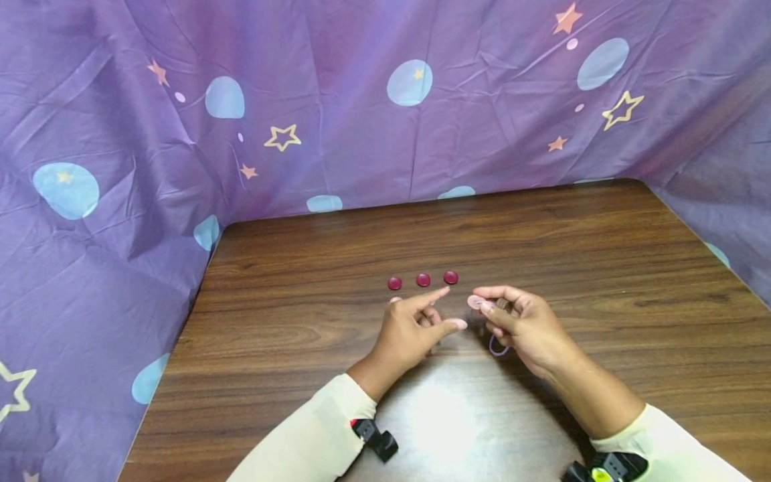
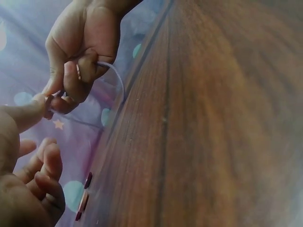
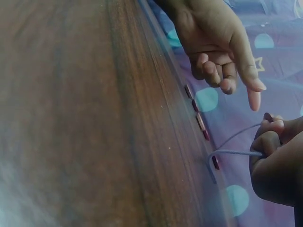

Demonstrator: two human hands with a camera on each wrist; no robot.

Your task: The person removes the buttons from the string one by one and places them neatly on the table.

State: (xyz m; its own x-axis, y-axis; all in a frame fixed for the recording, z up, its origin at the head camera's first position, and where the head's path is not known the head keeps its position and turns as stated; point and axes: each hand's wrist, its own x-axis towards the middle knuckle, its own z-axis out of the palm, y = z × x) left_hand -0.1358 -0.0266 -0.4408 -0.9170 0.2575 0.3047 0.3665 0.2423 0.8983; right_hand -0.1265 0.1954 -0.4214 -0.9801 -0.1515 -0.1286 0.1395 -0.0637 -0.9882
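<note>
Between its thumb and index finger, my right hand (image 1: 533, 328) pinches a pale pink button (image 1: 474, 302). A thin purple cord (image 1: 497, 347) hangs in a loop below that hand; in the right wrist view the cord (image 3: 236, 152) runs out from its curled fingers. Just to the left, my left hand (image 1: 412, 328) holds nothing, its index finger and thumb stretched toward the button with a gap between them. Its other fingers bend loosely. Beyond it, three dark red buttons, a left one (image 1: 394, 284), a middle one (image 1: 423, 280) and a right one (image 1: 450, 277), lie in a row.
Another pale button (image 1: 395, 300) lies on the table, partly hidden behind the left hand. The brown wooden table (image 1: 271, 375) reflects a bright light near its front. A purple patterned curtain (image 1: 349, 94) hangs behind and beside it.
</note>
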